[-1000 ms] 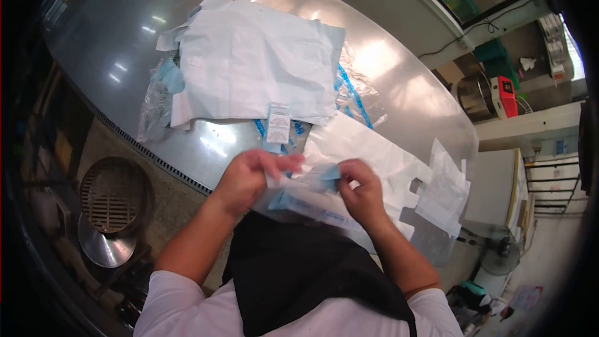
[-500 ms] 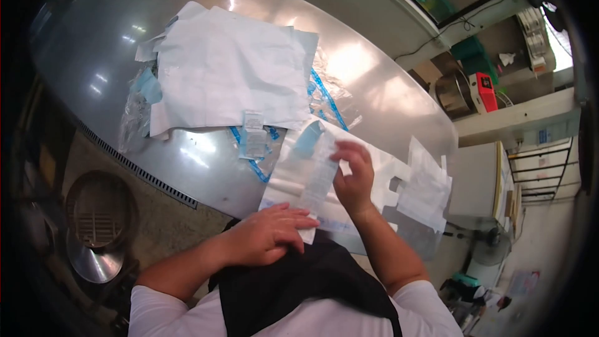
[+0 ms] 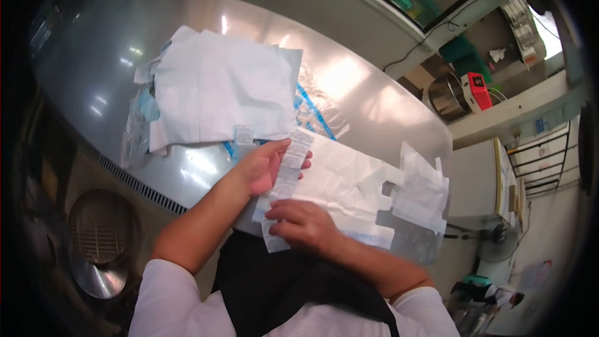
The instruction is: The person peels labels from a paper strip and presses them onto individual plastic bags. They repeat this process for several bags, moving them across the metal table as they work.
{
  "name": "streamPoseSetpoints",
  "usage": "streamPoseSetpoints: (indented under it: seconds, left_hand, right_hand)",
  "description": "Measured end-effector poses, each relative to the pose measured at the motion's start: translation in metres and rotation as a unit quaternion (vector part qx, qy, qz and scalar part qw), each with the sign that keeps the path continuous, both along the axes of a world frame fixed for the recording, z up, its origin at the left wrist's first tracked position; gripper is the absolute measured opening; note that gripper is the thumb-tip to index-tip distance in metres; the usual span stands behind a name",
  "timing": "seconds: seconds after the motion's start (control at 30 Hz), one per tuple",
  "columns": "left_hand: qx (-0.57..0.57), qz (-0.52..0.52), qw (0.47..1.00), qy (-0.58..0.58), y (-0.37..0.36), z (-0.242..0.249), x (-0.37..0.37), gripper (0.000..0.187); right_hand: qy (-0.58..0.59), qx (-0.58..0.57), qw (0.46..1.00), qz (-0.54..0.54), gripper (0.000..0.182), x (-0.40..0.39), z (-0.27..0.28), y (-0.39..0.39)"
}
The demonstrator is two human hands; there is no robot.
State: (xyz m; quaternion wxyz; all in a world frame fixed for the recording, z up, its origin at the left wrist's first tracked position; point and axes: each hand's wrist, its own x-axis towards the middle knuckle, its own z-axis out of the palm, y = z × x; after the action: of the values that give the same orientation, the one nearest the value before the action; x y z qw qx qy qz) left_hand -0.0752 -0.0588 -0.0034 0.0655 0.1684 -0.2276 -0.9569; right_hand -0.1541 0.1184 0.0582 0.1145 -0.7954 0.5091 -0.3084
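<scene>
A long, thin, translucent strip with small print, like a strip of labels (image 3: 288,171), runs upright in front of me. My left hand (image 3: 265,167) is closed around its upper part, with fingertips showing past the far edge. Lower down, my right hand (image 3: 306,226) has its fingers curled on the same strip, whose bottom end hangs near my apron. Beneath both hands lies a flat white plastic bag (image 3: 337,178) with a cut-out handle and blue print along its near edge. A short printed piece (image 3: 244,134) rests at the edge of the stack of white bags (image 3: 218,87).
Clear wrapping with blue bands (image 3: 319,111) sticks out from under the stack. Another whitish bag (image 3: 421,187) lies at the right end of the metal table (image 3: 187,175). A fan (image 3: 499,240) stands beyond that end, and a person (image 3: 493,293) is farther off.
My left hand has moved up to the strip's upper part, while my right hand has come down to its lower part. The light-blue piece beside the strip no longer shows.
</scene>
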Motion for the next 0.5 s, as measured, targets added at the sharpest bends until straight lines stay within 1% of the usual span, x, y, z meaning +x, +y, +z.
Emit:
streamPoseSetpoints:
  seconds: [0.03, 0.07, 0.13, 0.17, 0.2, 0.27, 0.3, 0.33, 0.4, 0.47, 0.5]
  left_hand:
    - [0.017, 0.016, 0.999, 0.024, -0.005, 0.005, 0.0, 0.044]
    - [0.009, 0.01, 1.0, 0.028, -0.008, 0.011, 0.0, 0.044]
    - [-0.101, 0.052, 0.993, -0.023, -0.01, 0.024, 0.001, 0.041]
    - [-0.089, 0.051, 0.994, -0.045, -0.012, 0.032, 0.003, 0.037]
    - [-0.093, 0.052, 0.993, -0.045, -0.011, 0.037, 0.003, 0.037]
    - [-0.186, 0.106, 0.974, -0.072, -0.003, 0.044, 0.006, 0.034]
    - [-0.191, 0.105, 0.973, -0.072, 0.0, 0.046, 0.009, 0.034]
    - [-0.203, 0.099, 0.973, -0.055, 0.003, 0.047, 0.012, 0.034]
    - [-0.215, 0.089, 0.972, -0.041, 0.008, 0.051, 0.016, 0.034]
    - [-0.25, 0.067, 0.966, -0.02, 0.017, 0.055, 0.019, 0.036]
    - [-0.27, 0.059, 0.961, -0.011, 0.02, 0.052, 0.02, 0.038]
  right_hand:
    - [0.02, 0.041, 0.999, 0.004, 0.031, -0.003, -0.008, 0.003]
    - [0.024, 0.033, 0.999, -0.002, 0.031, -0.007, -0.013, 0.007]
    - [0.06, 0.077, 0.995, -0.029, 0.033, -0.011, -0.014, 0.01]
    - [0.063, 0.091, 0.994, -0.024, 0.034, -0.015, -0.012, 0.012]
    - [0.063, 0.086, 0.994, -0.024, 0.034, -0.018, -0.006, 0.013]
    - [-0.04, 0.071, 0.994, -0.074, 0.031, -0.024, 0.008, 0.014]
    - [-0.11, 0.055, 0.984, -0.126, 0.029, -0.03, 0.016, 0.009]
    - [-0.14, 0.026, 0.973, -0.184, 0.018, -0.036, 0.032, 0.004]
    - [-0.206, 0.078, 0.927, -0.302, 0.012, -0.053, 0.049, -0.005]
    - [-0.335, 0.178, 0.878, -0.293, 0.023, -0.07, 0.047, -0.015]
    - [-0.37, 0.206, 0.867, -0.263, 0.031, -0.072, 0.048, -0.018]
